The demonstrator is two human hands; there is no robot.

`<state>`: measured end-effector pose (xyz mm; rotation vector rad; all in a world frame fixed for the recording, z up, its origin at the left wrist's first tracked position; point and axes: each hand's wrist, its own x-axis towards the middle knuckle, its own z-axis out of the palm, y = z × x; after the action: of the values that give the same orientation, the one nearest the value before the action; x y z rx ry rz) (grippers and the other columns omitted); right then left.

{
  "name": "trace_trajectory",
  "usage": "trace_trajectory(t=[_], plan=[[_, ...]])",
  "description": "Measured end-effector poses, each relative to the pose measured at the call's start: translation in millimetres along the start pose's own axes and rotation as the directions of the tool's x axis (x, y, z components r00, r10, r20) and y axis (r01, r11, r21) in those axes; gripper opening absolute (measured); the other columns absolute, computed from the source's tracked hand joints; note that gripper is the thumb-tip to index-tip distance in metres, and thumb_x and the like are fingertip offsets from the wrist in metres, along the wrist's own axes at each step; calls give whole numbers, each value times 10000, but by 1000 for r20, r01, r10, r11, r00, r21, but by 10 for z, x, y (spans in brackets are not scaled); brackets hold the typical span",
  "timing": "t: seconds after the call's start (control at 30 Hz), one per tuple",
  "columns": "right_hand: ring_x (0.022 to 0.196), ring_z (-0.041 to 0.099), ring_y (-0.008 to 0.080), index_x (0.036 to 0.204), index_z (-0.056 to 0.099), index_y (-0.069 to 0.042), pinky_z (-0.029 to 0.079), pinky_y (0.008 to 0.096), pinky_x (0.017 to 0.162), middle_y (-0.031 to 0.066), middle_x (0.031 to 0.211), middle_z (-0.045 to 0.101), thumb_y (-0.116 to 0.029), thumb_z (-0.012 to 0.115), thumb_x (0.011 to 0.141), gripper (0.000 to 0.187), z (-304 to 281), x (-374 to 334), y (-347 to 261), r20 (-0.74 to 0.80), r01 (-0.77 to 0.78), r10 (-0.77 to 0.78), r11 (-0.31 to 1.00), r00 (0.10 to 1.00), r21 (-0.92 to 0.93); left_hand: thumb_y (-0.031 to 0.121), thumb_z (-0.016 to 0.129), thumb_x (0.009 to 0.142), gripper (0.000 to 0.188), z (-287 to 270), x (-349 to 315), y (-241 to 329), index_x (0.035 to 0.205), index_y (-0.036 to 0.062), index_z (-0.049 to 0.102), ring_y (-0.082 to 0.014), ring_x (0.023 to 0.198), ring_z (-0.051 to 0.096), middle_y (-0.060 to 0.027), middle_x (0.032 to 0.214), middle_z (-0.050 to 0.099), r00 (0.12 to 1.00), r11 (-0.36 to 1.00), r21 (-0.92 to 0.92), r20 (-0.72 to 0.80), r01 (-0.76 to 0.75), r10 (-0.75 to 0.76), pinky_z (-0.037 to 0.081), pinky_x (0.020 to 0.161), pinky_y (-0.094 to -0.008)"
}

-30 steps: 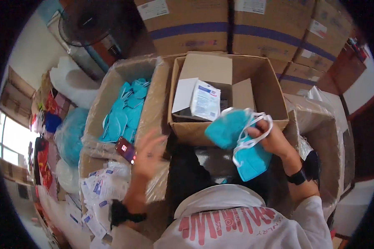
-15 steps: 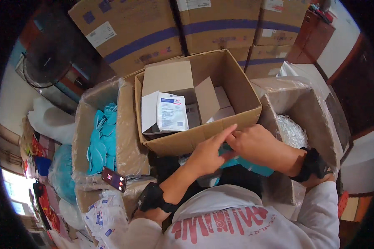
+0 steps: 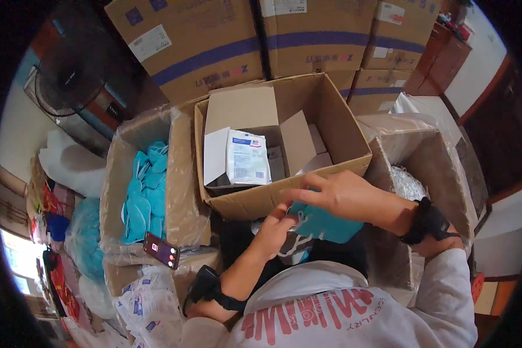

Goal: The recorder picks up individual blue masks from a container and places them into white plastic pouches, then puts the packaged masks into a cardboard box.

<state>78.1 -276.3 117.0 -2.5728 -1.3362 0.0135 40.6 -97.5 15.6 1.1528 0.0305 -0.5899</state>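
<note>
A teal face mask (image 3: 333, 227) with white elastic straps hangs just in front of my body, below the near wall of the open carton (image 3: 246, 200). My right hand (image 3: 345, 196) is bent over the mask's upper edge, its fingers curled on it and partly hiding it. On the mask's left side, my left hand (image 3: 272, 231) has its fingers closed around part of a white strap (image 3: 293, 246). In the carton, a white sealed packet (image 3: 248, 158) leans inside a smaller flapped box (image 3: 240, 110).
At left stands a plastic-lined carton of teal masks (image 3: 145, 197); a phone (image 3: 160, 250) rests on its near rim. White printed pouches (image 3: 151, 301) lie in a nearer box. The right carton (image 3: 438, 153) contains white stringy material (image 3: 409, 182). Large cartons (image 3: 316, 35) are stacked behind.
My hands were close together with fingers overlapping; now they are farther apart, with the left lower. The teal mask and its white straps show more between them. The view has shifted slightly.
</note>
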Motion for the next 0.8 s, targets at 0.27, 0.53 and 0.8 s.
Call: trace_trajectory(t=[0.27, 0.53, 0.8], plan=[[849, 552, 308, 1178, 435, -112, 485, 360, 674, 126, 1009, 510, -128, 512, 793, 394, 173, 201, 69, -322, 10, 101, 946, 941, 325, 178, 507, 865, 375, -84, 2, -92, 1190, 15, 415, -114, 972, 464, -54, 1061, 508, 976, 969, 126, -19, -211, 215, 368, 861, -268], [947, 495, 162, 1167, 423, 4, 399, 280, 823, 120, 1042, 524, -256, 407, 918, 360, 676, -83, -18, -257, -116, 637, 483, 727, 868, 165, 483, 879, 351, -70, -85, 124, 1188, 17, 409, -95, 920, 488, -35, 1028, 522, 926, 926, -157, -220, -345, 307, 384, 828, -244], [853, 526, 177, 1032, 477, -16, 412, 297, 752, 117, 876, 559, -217, 468, 888, 247, 757, -115, -56, -199, -194, 669, 464, 716, 864, 72, 470, 850, 419, -307, -109, -19, 1250, 37, 349, -173, 1035, 477, -89, 1129, 485, 964, 964, -18, -14, -265, 265, 363, 911, -339]])
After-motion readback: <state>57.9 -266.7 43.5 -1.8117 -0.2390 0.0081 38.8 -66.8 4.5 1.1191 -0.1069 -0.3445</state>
